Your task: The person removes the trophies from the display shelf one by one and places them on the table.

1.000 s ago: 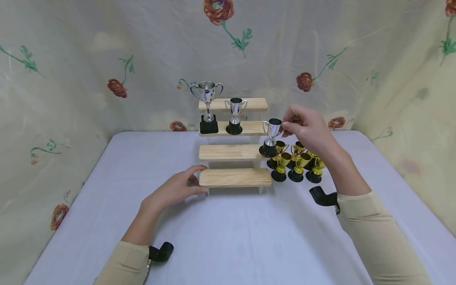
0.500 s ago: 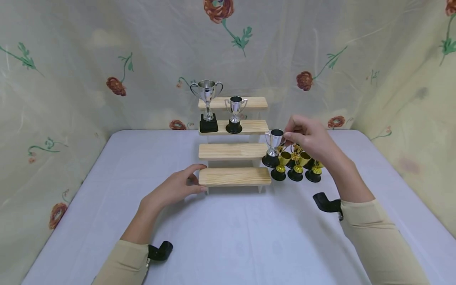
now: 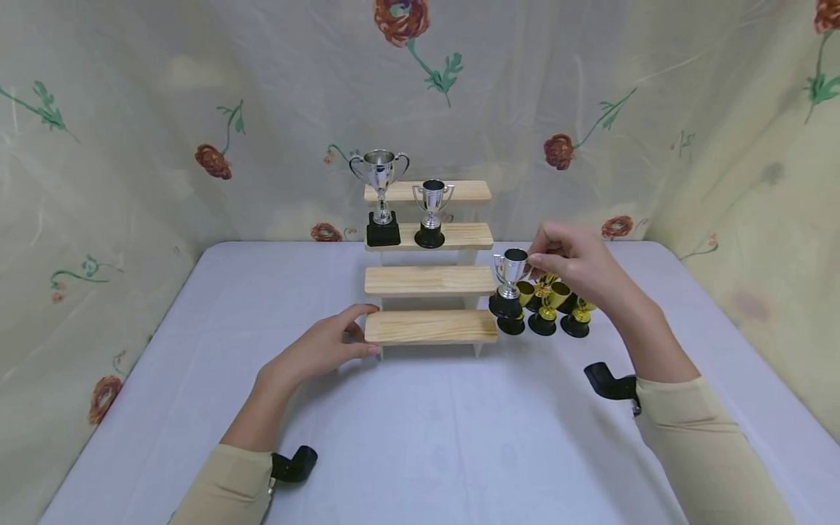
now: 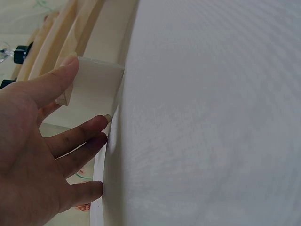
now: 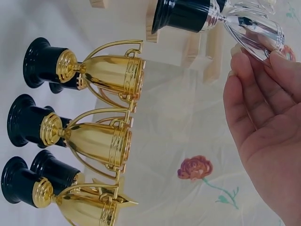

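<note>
My right hand (image 3: 572, 261) pinches a small silver trophy cup (image 3: 514, 270) by its right handle. Upright, the cup overlaps the gold trophies in the head view, just right of the stand. In the right wrist view the silver cup (image 5: 256, 34) is at the top, between thumb and fingers. My left hand (image 3: 319, 343) grips the left end of the lowest step of a wooden stepped display stand (image 3: 429, 327). The left wrist view shows the thumb (image 4: 66, 70) on the step's end. A large silver trophy (image 3: 382, 175) and a smaller silver one (image 3: 432, 197) stand on the stand's left and middle.
Several small gold trophies (image 3: 547, 315) with black bases stand in rows right of the stand on the white-covered table (image 3: 420, 437). A flower-patterned curtain (image 3: 295, 109) hangs behind and at both sides. Black wrist mounts (image 3: 295, 464) stick out from both sleeves.
My right hand has carried the silver trophy cup right and downward in the head view, away from the stand's right edge and over the gold trophies. My left hand has stayed in place.
</note>
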`<act>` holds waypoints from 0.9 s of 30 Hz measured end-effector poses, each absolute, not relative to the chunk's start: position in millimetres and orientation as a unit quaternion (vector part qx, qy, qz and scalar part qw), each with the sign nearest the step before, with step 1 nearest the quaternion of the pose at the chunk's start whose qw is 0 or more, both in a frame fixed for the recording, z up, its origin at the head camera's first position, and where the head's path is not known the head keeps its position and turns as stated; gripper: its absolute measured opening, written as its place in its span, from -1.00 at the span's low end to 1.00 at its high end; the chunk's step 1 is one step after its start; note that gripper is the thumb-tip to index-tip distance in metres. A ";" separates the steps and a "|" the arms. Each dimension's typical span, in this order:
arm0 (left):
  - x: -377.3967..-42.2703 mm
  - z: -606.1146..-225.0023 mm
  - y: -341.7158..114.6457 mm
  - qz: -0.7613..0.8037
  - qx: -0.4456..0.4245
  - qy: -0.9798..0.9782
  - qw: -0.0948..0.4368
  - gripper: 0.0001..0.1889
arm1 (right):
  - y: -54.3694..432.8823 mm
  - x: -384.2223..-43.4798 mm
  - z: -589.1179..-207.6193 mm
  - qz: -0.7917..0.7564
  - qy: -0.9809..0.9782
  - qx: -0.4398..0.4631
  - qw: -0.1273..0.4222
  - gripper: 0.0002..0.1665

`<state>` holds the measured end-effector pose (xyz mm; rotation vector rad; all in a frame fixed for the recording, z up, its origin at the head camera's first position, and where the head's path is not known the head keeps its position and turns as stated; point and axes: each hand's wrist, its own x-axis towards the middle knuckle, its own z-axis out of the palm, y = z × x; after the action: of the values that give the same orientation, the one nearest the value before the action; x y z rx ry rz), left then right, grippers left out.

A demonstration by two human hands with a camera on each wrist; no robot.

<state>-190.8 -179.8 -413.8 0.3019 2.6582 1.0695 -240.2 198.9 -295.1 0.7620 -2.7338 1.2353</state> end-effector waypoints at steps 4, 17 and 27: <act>-190.6 -414.5 -179.9 0.368 0.104 0.915 0.129 -0.26 | 202.5 -239.3 -297.1 0.390 -0.888 0.241 0.018 -0.87; -189.9 -414.0 -178.2 0.367 0.102 0.915 0.131 -0.25 | 214.5 -237.8 -310.6 0.398 -0.888 0.231 -0.017 -0.89; -190.0 -413.4 -178.0 0.366 0.101 0.916 0.131 -0.26 | 222.8 -236.4 -316.7 0.399 -0.886 0.233 -0.041 -0.89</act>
<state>-190.0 -178.0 -413.4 0.2929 2.6597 1.0624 -236.4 222.8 -316.7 0.7504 -2.8588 1.2875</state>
